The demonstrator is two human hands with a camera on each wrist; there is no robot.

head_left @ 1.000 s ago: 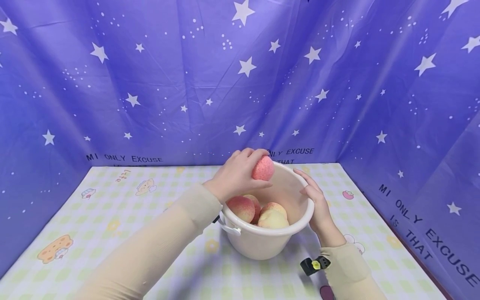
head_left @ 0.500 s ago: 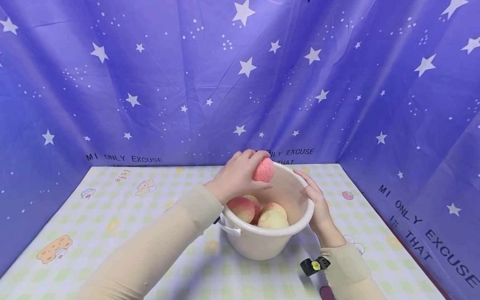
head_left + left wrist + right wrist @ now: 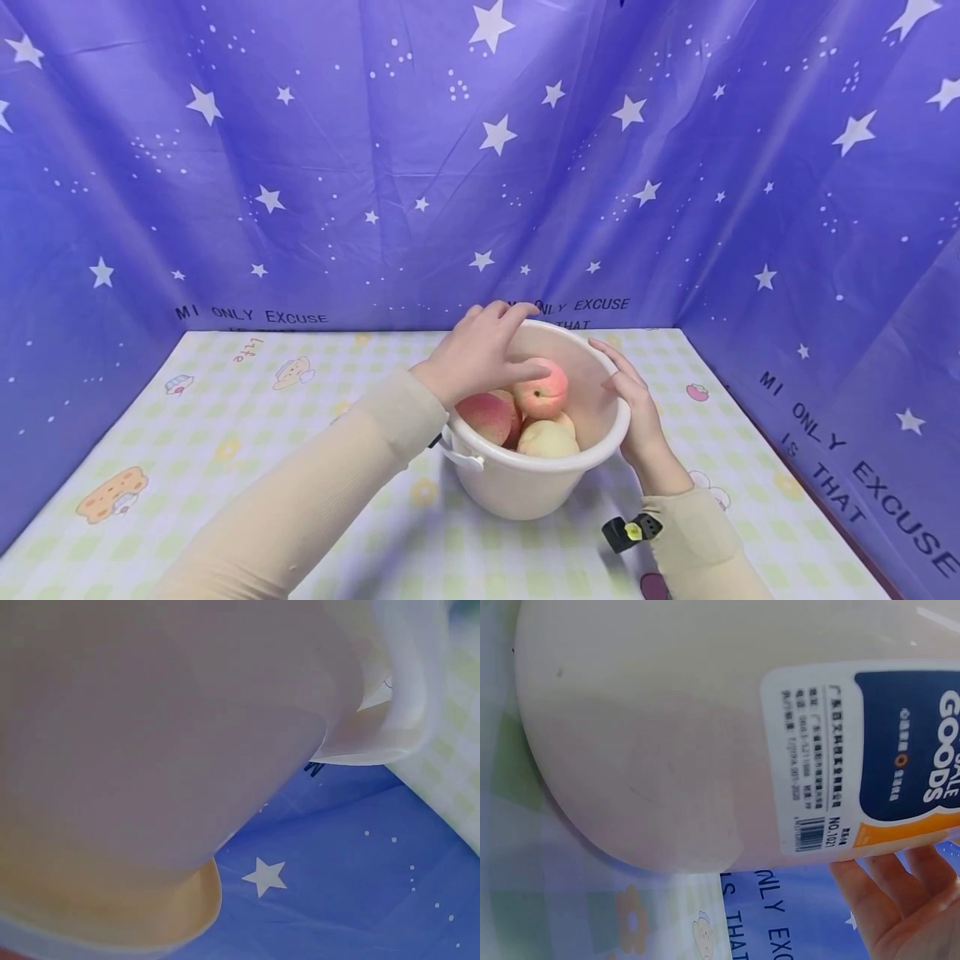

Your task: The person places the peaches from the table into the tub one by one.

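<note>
A white bucket (image 3: 517, 487) holds several peaches. On top lies a pink peach (image 3: 543, 400); below it are a pale yellow peach (image 3: 547, 439) and a dark red peach (image 3: 486, 418) at the left. My left hand (image 3: 476, 350) hovers over the left rim with fingers spread, its thumb overlapping the pink peach in the head view. My right hand (image 3: 633, 408) holds the bucket's right rim; in the right wrist view, the fingers (image 3: 885, 881) lie along the outer wall near a label (image 3: 855, 757). The left wrist view shows mostly the bucket wall (image 3: 150, 750), with the hand out of sight.
A white handle (image 3: 461, 454) hangs at the bucket's left front. The table has a green-and-white checked cloth (image 3: 285, 467) with cartoon prints. A purple star-patterned curtain (image 3: 420, 150) surrounds its back and sides. A black camera mount (image 3: 630, 531) sits on the right wrist.
The pink peach has left my left hand and dropped onto the others in the bucket. The left fingers have loosened. My right hand and the bucket have stayed in place.
</note>
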